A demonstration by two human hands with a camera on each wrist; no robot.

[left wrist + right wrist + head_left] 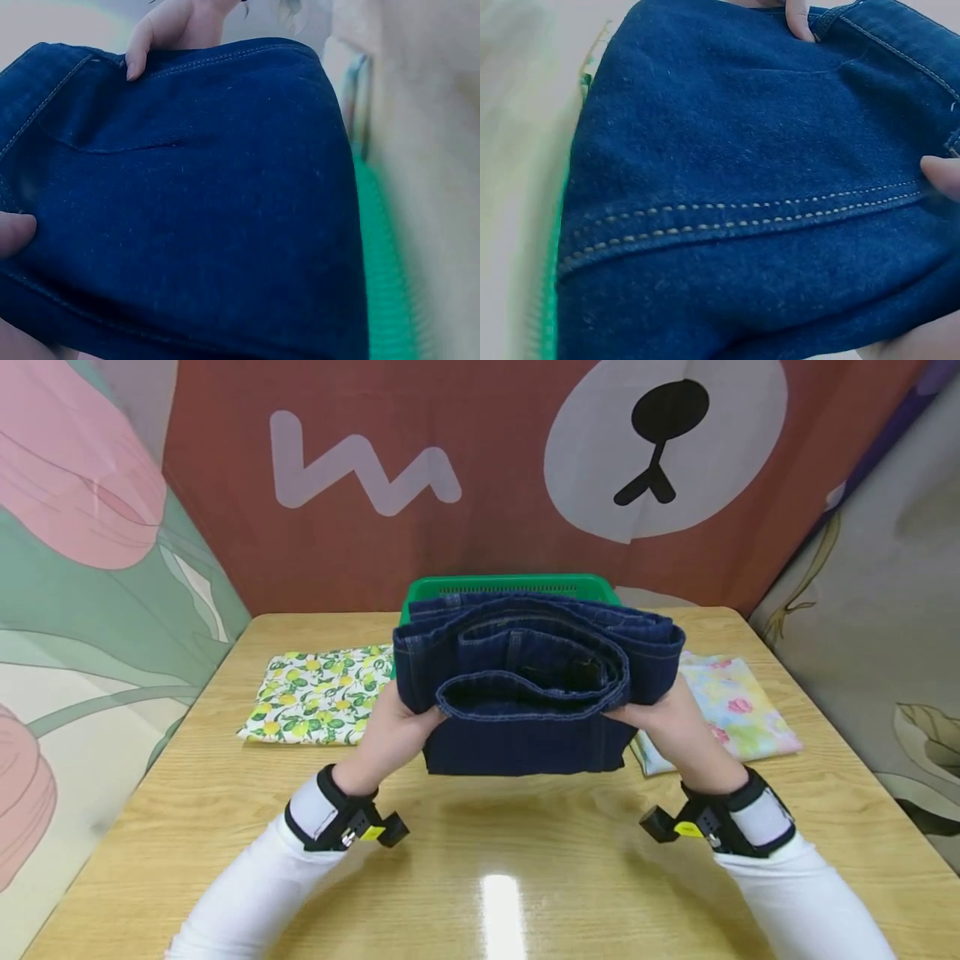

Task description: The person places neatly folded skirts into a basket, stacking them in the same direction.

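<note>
Folded dark-blue jeans (525, 693) held up just above the wooden counter (480, 860), in front of a green basket (510, 587). Left hand (390, 735) gripping the left end of the bundle, fingers curled around the denim, thumb (15, 231) pressing the fabric. Right hand (667, 720) clasping the right end the same way, thumb tip (943, 174) on the stitched seam. Lemon-print cloth (318, 695) lying folded to the left, pastel floral cloth (731, 710) to the right, both flat on the counter.
</note>
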